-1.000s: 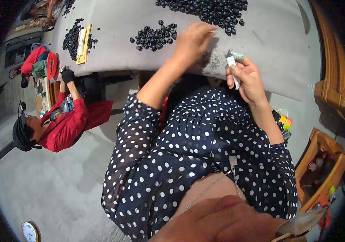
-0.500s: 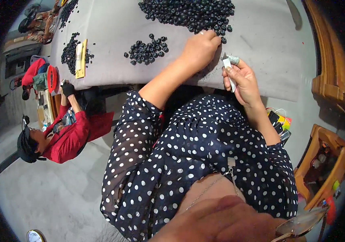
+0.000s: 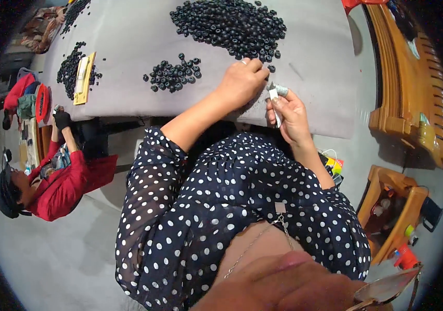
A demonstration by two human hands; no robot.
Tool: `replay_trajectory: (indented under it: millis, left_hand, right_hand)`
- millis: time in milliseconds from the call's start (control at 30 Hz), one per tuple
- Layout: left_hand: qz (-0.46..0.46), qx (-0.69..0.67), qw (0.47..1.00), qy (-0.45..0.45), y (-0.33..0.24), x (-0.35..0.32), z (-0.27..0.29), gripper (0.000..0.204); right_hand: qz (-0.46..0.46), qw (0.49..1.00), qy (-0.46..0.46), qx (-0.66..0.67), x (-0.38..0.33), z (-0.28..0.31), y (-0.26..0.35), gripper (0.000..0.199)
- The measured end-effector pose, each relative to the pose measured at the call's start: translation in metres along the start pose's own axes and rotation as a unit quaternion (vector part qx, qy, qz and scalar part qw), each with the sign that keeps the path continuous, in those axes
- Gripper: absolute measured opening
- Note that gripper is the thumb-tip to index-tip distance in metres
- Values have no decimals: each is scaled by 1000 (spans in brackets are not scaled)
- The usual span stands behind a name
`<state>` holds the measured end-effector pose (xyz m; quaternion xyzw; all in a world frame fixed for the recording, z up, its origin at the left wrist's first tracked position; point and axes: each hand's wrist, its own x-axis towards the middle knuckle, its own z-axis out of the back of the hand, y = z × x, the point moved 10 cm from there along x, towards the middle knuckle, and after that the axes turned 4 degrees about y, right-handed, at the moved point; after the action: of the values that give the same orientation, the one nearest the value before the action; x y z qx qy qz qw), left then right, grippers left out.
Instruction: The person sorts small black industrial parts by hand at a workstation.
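My left hand (image 3: 243, 83) is closed in a pinch above the grey tabletop (image 3: 123, 52), beside the near edge of a large pile of small black ring-shaped pieces (image 3: 226, 26). A dark bit shows at its fingertips, too small to make out. In my right hand (image 3: 295, 116) is a slim craft knife (image 3: 275, 106) with a white handle, its dark blade tip pointing up close to the left fingertips. One right finger is wrapped in pale tape. A smaller heap of black pieces (image 3: 172, 75) lies to the left of my left forearm.
At the table's left, a yellow card (image 3: 84, 78) lies beside another heap of dark bits (image 3: 70, 70). A co-worker in red (image 3: 66, 186) works there with a dark glove. Wooden furniture (image 3: 403, 103) and an open wooden box-like piece (image 3: 397, 212) stand at the right.
The whole view has shifted, so the table and piles sit further left and mostly lower. The knife's blade tip has come slightly nearer my left fingertips.
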<state>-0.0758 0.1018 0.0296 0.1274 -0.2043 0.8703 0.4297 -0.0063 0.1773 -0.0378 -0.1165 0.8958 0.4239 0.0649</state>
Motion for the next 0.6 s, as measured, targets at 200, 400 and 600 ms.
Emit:
replay_trajectory:
  millis: [200,400,600]
  left_hand:
    - [-5,32,999,22,-13,2,-1,22]
    - [-28,22,999,-18,-16,-2,-4,17]
    - [-1,-13,999,-30,-6,-7,1,10]
  right_hand:
    - [29,999,-11,-27,4,4,17,22]
    - [45,997,-34,-52,6,19,27,21]
    - [43,997,-30,-59,8,16,30,19]
